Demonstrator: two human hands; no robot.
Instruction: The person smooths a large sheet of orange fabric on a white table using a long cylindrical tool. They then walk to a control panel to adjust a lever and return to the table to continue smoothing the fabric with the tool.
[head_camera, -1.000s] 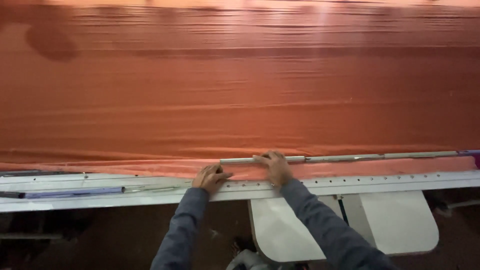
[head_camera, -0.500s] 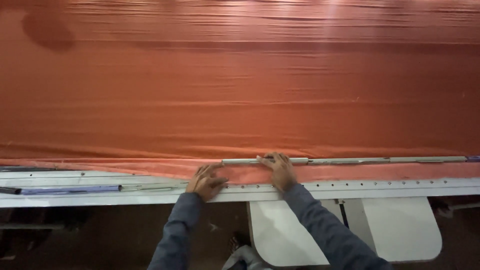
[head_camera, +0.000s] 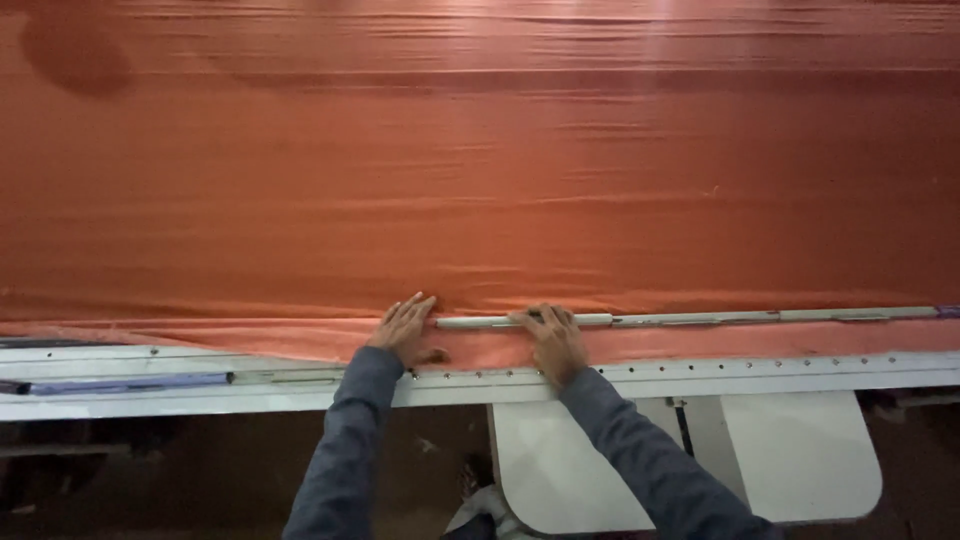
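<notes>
Orange fabric (head_camera: 480, 200) covers the whole table, its near hem along the white table edge (head_camera: 800, 375). Your left hand (head_camera: 405, 330) presses flat and open on that hem; your right hand (head_camera: 553, 340) rests its fingers over the long metal rod (head_camera: 700, 318) lying beside it.

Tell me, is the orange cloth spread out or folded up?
Spread out: the orange cloth lies flat across the table, with small ripples, under both hands.
</notes>
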